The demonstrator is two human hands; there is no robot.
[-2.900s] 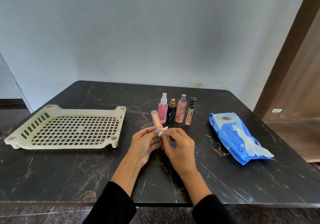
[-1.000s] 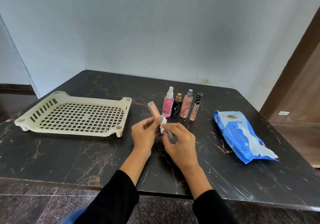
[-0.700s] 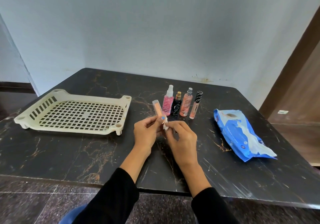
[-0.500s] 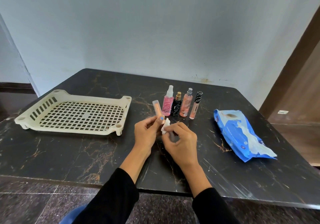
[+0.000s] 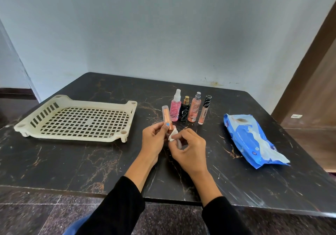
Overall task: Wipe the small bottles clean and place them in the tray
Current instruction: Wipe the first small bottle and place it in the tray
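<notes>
Tray (image 5: 76, 122) bare, bottles (image 5: 189, 110) beside it

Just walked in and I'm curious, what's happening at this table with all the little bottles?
A person is cleaning small bottles. The left hand holds an orange tube upright while the right hand pinches a small white wipe against its lower end. Four more bottles stand in a row behind the hands, on the dark table. The cream tray on the left has nothing in it yet, and a blue wipes pack lies on the right.
</notes>
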